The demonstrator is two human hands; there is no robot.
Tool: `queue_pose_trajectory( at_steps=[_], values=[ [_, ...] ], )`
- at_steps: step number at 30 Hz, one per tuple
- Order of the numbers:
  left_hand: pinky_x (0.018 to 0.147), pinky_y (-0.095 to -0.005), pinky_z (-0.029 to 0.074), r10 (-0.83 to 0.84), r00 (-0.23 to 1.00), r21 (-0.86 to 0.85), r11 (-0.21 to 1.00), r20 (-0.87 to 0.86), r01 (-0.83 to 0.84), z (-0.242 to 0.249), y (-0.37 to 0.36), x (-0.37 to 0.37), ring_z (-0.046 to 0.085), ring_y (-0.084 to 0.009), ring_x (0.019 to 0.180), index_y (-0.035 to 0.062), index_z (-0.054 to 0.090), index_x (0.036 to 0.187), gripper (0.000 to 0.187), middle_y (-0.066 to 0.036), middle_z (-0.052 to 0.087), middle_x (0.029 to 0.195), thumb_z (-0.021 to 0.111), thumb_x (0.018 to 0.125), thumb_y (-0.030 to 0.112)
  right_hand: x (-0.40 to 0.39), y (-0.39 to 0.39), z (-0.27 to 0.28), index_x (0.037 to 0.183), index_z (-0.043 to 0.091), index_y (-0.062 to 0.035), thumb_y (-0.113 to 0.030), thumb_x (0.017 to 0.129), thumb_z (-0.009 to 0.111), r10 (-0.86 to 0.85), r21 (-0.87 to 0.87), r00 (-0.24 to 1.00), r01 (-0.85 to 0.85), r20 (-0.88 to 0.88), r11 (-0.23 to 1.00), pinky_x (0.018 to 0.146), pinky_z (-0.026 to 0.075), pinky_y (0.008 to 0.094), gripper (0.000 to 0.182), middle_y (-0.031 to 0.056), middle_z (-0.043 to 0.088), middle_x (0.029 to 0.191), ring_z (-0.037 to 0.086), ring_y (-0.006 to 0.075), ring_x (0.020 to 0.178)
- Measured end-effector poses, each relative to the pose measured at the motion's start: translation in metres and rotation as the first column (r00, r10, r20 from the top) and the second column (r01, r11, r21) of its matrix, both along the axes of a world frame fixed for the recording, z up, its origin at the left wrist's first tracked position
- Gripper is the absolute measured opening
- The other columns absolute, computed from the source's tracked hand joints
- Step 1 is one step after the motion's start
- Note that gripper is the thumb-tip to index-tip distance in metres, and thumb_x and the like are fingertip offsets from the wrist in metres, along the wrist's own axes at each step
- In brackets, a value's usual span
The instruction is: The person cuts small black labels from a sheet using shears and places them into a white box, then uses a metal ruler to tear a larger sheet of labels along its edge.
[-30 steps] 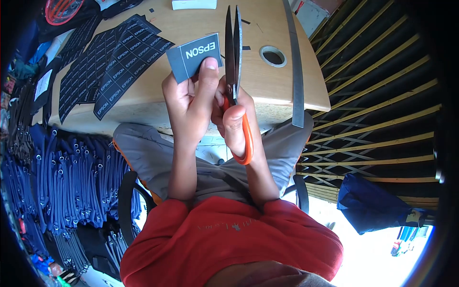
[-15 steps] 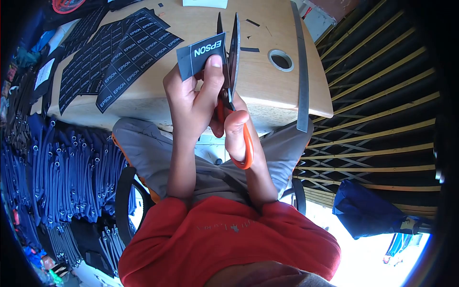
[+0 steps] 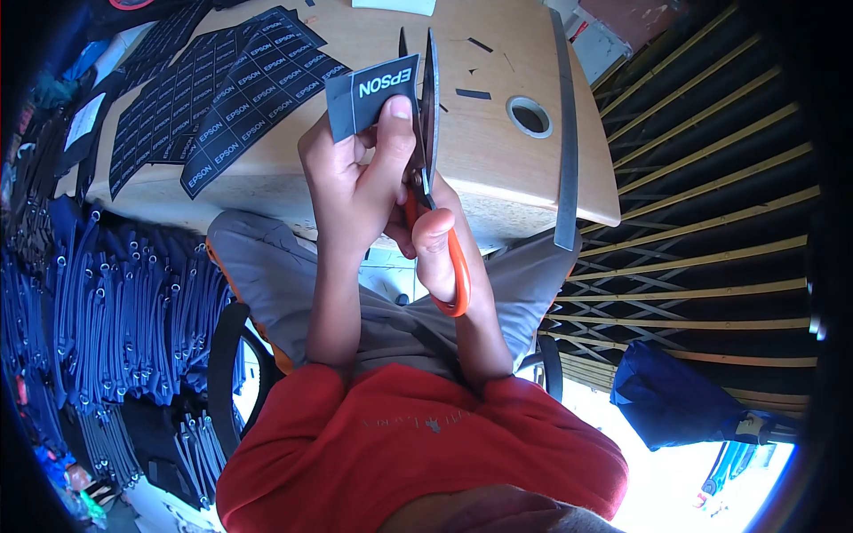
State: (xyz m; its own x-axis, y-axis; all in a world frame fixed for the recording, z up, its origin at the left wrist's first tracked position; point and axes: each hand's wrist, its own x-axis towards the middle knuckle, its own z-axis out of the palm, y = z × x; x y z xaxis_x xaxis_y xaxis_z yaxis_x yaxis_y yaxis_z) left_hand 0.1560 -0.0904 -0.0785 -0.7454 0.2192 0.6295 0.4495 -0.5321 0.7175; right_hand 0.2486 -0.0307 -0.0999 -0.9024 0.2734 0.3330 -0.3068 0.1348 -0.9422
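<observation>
Between the thumb and fingers of my left hand (image 3: 360,178) is a small dark EPSON label piece (image 3: 355,102), with its lettering upside down. My right hand (image 3: 434,253) grips orange-handled scissors (image 3: 432,133), its thumb through one loop. The blades point away from me and stand a little apart, right beside the label's right edge. Whether they touch the label, I cannot tell. Both hands are above the near edge of the wooden table (image 3: 498,169). Larger dark sheets printed with EPSON (image 3: 253,98) lie on the table at the left.
A long dark strip (image 3: 565,133) runs down the table's right side, past a round hole (image 3: 530,117). Small dark scraps (image 3: 473,94) lie beyond the scissors. Blue straps with metal rings (image 3: 133,311) hang at the left. A folding metal gate (image 3: 702,231) stands at the right.
The scissors and label have shifted very slightly left in view, while the table and strip appear slightly further right. Both hands keep their holds.
</observation>
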Motion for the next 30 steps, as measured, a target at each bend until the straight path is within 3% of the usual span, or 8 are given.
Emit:
queue_pose_trajectory(
  at_steps=[12,14,17,21,23,30],
  values=[
    [0.040,-0.0187,0.035,-0.077,0.997,0.026,0.997,0.032,0.076,0.0035,-0.0027,0.0038,0.047,-0.0013,0.048,-0.0020,0.058,0.088,0.016,0.001,0.056,0.065,0.061,0.095,0.011,0.0018,-0.0008,0.0016,0.115,0.047,0.0027,-0.071,0.091,0.039,-0.023,0.006,0.999,0.024,-0.026,1.000,0.059,0.039,0.0314,0.078,0.0068,0.047,0.074,0.046,0.0158,0.064],
    [0.049,-0.0198,0.032,-0.074,0.996,-0.036,0.997,0.052,0.076,0.0037,-0.0040,0.0056,0.042,-0.0016,0.054,0.0024,0.059,0.094,0.010,0.004,0.050,0.063,0.059,0.096,0.012,0.0023,-0.0009,0.0020,0.114,0.048,0.0027,-0.070,0.092,0.038,-0.026,0.006,0.999,0.026,-0.024,1.000,0.059,0.039,0.0313,0.077,0.0071,0.048,0.075,0.046,0.0154,0.065],
    [0.041,-0.0184,0.036,-0.078,0.997,0.016,0.997,-0.005,0.078,0.0005,-0.0019,0.0009,0.048,-0.0014,0.049,-0.0026,0.058,0.089,0.015,0.000,0.057,0.065,0.061,0.095,0.011,0.0026,-0.0017,0.0025,0.112,0.049,0.0026,-0.067,0.093,0.039,-0.038,-0.007,0.999,0.037,-0.027,0.999,0.060,0.039,0.0308,0.073,0.0070,0.049,0.075,0.046,0.0143,0.065],
    [0.042,-0.0185,0.037,-0.072,0.997,0.016,0.997,-0.010,0.072,0.0028,-0.0028,0.0034,0.049,-0.0014,0.050,-0.0027,0.059,0.088,0.015,0.001,0.057,0.066,0.061,0.095,0.011,0.0041,-0.0010,0.0048,0.106,0.052,0.0024,-0.062,0.095,0.041,-0.041,-0.020,0.999,0.040,-0.021,0.999,0.060,0.039,0.0294,0.066,0.0055,0.049,0.073,0.044,0.0127,0.065],
    [0.048,-0.0198,0.031,-0.062,0.997,-0.042,0.997,0.040,0.064,0.0041,-0.0040,0.0065,0.042,-0.0013,0.053,0.0028,0.058,0.094,0.009,0.004,0.050,0.063,0.059,0.096,0.011,0.0042,-0.0008,0.0041,0.105,0.052,0.0022,-0.060,0.096,0.042,-0.040,-0.025,0.999,0.040,-0.018,0.999,0.060,0.039,0.0291,0.064,0.0052,0.048,0.072,0.044,0.0125,0.065],
    [0.049,-0.0207,0.032,-0.064,0.998,-0.036,0.997,-0.006,0.064,0.0047,-0.0055,0.0058,0.042,-0.0023,0.053,0.0033,0.057,0.090,0.012,0.003,0.050,0.063,0.057,0.097,0.013,0.0061,-0.0009,0.0028,0.102,0.053,0.0018,-0.057,0.097,0.043,-0.038,-0.026,0.999,0.039,0.018,0.999,0.060,0.040,0.0290,0.060,0.0052,0.048,0.071,0.044,0.0125,0.065]
  ],
)
